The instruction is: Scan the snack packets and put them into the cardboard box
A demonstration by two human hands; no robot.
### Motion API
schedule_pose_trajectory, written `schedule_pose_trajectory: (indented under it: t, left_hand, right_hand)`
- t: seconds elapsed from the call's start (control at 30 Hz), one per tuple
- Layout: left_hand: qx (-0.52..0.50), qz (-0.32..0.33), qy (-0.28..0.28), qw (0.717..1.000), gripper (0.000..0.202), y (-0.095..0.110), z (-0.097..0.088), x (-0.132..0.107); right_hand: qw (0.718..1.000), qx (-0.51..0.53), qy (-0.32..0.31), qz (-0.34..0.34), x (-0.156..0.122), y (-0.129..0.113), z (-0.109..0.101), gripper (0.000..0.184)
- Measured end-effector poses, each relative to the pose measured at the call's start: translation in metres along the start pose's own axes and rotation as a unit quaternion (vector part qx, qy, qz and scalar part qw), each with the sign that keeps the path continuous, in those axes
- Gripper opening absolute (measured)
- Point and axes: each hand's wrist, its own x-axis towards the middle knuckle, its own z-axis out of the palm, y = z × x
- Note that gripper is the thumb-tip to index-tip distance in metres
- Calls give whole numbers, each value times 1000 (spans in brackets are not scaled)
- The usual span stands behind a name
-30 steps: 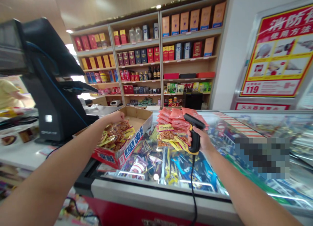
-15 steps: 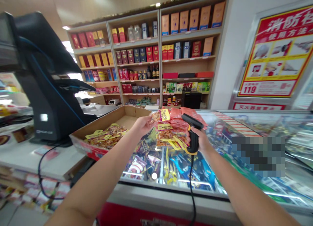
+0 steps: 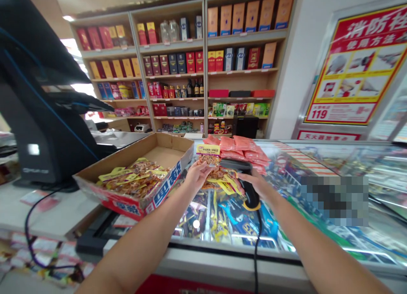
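Pinched in my left hand [image 3: 197,173] is a small snack packet [image 3: 208,152] with a yellow header, held upright above the glass-topped freezer. My right hand [image 3: 257,184] is wrapped round the grip of a black barcode scanner [image 3: 249,191], its head tilted left toward the packet. A cable [image 3: 257,247] hangs from the scanner's base over the freezer's front edge. More yellow-topped snack packets [image 3: 226,184] lie on the glass between my hands. Just behind them is a pile of pink-orange packets [image 3: 243,147].
An open cardboard box [image 3: 176,147] of similar packets stands on the left. Beyond it rises a black checkout terminal [image 3: 34,128] on a white counter [image 3: 73,213]. Shelves [image 3: 178,75] of boxes and bottles line the back wall. A blurred patch [image 3: 337,200] covers something on the freezer's right.
The packet in my left hand has turned upright, and that hand has come slightly lower and to the right. The scanner's head has swung leftward toward it. The view has shifted a little.
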Motion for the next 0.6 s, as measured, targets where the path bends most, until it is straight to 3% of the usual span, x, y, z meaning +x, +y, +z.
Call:
schedule_pose_trajectory:
  t: [0.3, 0.6]
  left_hand:
    - [9, 45, 64, 997, 33, -13, 10, -10]
    - [21, 66, 63, 996, 35, -14, 11, -12]
  right_hand:
    - [994, -106, -9, -25, 0, 2, 1, 29]
    - [991, -130, -19, -16, 0, 5, -2, 34]
